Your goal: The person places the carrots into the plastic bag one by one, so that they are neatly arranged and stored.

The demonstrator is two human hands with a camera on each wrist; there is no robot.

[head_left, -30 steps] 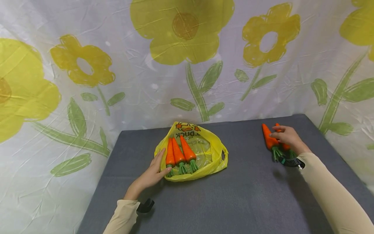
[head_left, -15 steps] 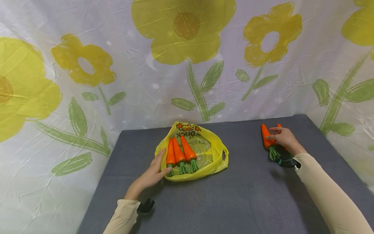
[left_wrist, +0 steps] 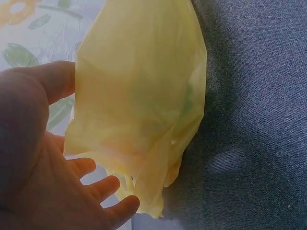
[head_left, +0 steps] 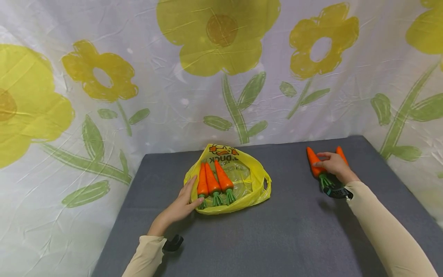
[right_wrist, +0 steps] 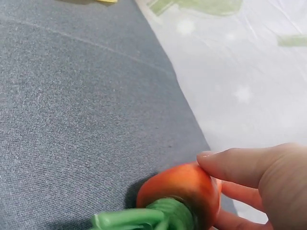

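A yellow plastic bag [head_left: 254, 188] lies on the table with its mouth spread, and several orange carrots with green tops are in it, such as the rightmost carrot [head_left: 224, 179]. At its left rim my left hand [head_left: 181, 198] touches the bag with relaxed fingers; in the left wrist view the thumb reaches behind the bag's edge. On the far right side, my right hand [head_left: 333, 164] pinches the thick end of a carrot [right_wrist: 177, 189] between thumb and fingers. Another carrot [head_left: 342, 154] lies just right of that hand, mostly hidden behind it.
The table [head_left: 242, 246] has a dark grey cloth on it. Behind it and at the sides hangs a white curtain [head_left: 166, 115] printed with yellow flowers. Dark straps [head_left: 172, 244] sit at both wrists.
My right hand has moved slightly left and settled on the left carrot, which has shifted a little left. More of the other carrot's tip now shows. My left hand and the bag have stayed put.
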